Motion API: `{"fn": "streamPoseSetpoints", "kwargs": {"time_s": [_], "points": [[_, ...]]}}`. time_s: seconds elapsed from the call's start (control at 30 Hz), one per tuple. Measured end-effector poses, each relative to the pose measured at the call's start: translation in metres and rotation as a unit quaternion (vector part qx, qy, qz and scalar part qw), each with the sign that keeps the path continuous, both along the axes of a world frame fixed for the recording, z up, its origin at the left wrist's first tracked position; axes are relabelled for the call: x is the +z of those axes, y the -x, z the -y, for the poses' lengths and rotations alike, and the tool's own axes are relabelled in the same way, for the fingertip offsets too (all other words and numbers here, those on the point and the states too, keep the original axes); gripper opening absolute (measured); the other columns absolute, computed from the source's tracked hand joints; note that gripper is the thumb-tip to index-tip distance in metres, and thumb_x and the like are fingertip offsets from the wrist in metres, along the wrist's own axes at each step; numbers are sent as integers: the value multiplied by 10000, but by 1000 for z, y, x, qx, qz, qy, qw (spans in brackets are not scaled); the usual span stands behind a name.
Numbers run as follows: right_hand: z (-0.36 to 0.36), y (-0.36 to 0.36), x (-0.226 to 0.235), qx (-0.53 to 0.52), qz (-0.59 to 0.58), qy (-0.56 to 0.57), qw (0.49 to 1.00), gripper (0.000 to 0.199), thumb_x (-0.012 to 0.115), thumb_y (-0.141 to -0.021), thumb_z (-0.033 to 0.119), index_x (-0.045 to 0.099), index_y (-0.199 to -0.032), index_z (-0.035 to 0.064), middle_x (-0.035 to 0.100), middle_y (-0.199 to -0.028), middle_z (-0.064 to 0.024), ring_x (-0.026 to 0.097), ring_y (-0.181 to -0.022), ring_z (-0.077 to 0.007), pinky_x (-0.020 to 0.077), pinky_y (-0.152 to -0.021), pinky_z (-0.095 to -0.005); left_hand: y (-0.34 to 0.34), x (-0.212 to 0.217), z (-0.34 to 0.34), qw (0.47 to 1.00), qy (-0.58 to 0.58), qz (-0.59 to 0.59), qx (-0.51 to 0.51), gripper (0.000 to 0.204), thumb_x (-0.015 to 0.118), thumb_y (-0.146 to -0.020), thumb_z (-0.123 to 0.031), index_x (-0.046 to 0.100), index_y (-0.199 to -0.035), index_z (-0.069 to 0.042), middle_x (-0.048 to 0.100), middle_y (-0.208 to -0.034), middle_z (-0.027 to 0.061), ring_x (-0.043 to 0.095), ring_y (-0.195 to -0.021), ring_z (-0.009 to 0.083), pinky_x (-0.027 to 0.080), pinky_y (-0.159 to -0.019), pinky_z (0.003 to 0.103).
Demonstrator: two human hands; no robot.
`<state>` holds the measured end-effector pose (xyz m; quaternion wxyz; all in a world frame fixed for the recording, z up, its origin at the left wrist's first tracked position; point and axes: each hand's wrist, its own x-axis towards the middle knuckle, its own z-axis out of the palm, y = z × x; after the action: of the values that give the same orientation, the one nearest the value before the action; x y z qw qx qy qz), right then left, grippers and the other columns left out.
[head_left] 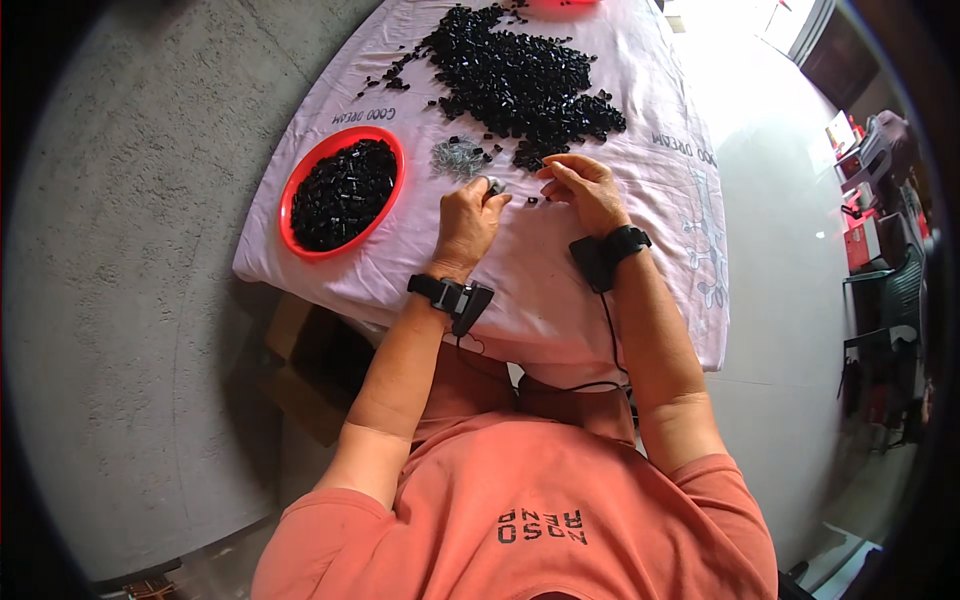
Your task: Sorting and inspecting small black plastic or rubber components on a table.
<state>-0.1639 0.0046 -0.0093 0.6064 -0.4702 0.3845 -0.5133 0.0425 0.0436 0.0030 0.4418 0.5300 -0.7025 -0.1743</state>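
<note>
The left hand (468,222) rests on the pink cloth (640,190) that covers the desk, and its grip is closed on a small grey part (494,186) at the fingertips. The right hand (585,190) lies just beside it, fingers bent over tiny black pieces; whether it holds one cannot be told. A little heap of grey metal parts (457,157) is near the left hand. The big pile of black parts (520,80) lies far, and the red bowl (296,196) with black parts stands at left.
</note>
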Motion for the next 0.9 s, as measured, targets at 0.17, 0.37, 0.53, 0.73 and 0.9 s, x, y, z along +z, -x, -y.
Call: {"fn": "streamPoseSetpoints", "kwargs": {"time_s": [0.17, 0.37, 0.53, 0.73, 0.9], "points": [[-6, -7, 0, -34, -57, 51, 996, 165, 644, -939, 133, 682, -1056, 23, 718, -907, -68, 631, -692, -98, 494, -628, -224, -15, -16, -1, 997, -37, -73, 9, 178, 724, -839, -119, 606, -792, 6, 644, -637, 136, 610, -534, 247, 466, -536, 369], [-14, -16, 8, -13, -147, 58, 987, 146, 692, -877, 102, 693, -1005, 32, 700, -864, -29, 603, -685, -73, 478, -621, -214, -20, -22, -3, 976, -78, -203, -10, 165, 687, -902, -138, 630, -815, -10, 638, -666, 8, 553, -594, 57, 458, -558, 246], [-7, -11, 5, 37, -390, 132, 910, 204, 724, -775, 123, 733, -976, 87, 690, -850, -16, 608, -729, -82, 501, -648, -259, -19, -25, -1, 981, -68, -179, -1, 169, 686, -891, -125, 619, -787, -11, 631, -652, 7, 541, -591, 54, 453, -555, 253], [-12, -21, 6, -8, -438, 196, 877, 186, 729, -771, 141, 746, -953, 104, 686, -786, -29, 604, -693, -98, 504, -637, -273, -21, -31, 3, 982, -54, -182, 11, 247, 722, -842, -163, 571, -731, -2, 630, -612, 103, 568, -527, 189, 460, -552, 374], [-7, -11, -7, -43, -190, 96, 976, 133, 691, -870, 94, 714, -996, 56, 683, -844, -13, 574, -623, -81, 474, -593, -223, -20, -27, 2, 984, -61, -165, -2, 143, 697, -877, -111, 631, -810, -3, 645, -663, 13, 550, -584, 58, 466, -553, 256]]}}
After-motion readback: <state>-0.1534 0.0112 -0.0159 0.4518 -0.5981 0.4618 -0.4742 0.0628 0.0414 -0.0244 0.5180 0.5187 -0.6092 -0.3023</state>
